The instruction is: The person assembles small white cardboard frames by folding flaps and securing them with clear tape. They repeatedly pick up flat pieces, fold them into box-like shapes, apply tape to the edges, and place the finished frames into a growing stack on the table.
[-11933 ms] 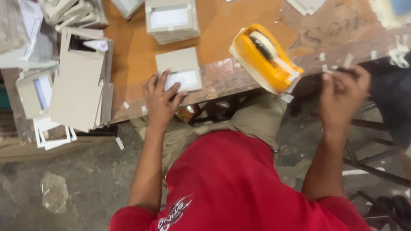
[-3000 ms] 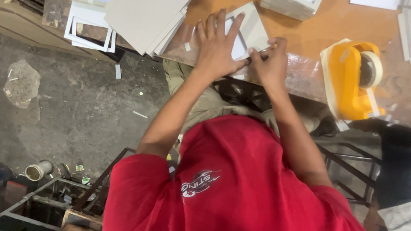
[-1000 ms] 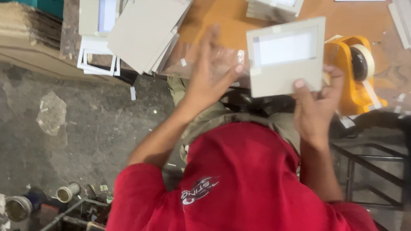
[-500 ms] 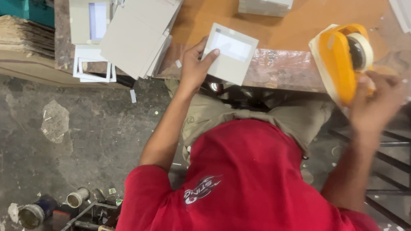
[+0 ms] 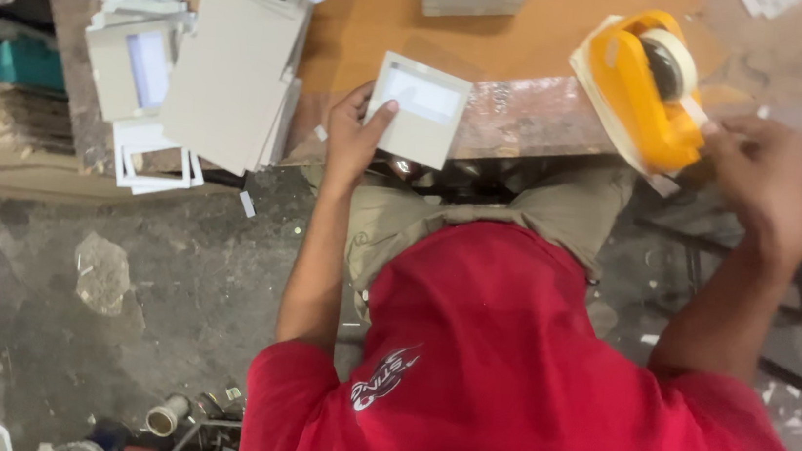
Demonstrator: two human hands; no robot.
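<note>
Since half a second ago the right hand (image 5: 759, 177) has closed in on the yellow tape dispenser (image 5: 642, 87), fingers pinching at its tape end; the left hand (image 5: 355, 138) clamps the small windowed cardboard box (image 5: 418, 108) on the counter (image 5: 529, 120) edge, well left of the dispenser

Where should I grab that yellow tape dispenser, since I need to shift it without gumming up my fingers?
Grip the yellow tape dispenser across its smooth curved yellow body, coming from above and from its left side. The tape roll sits exposed on the upper right, and the right hand is at the lower right end, apparently where the tape comes off, so that end is likely sticky.
</note>
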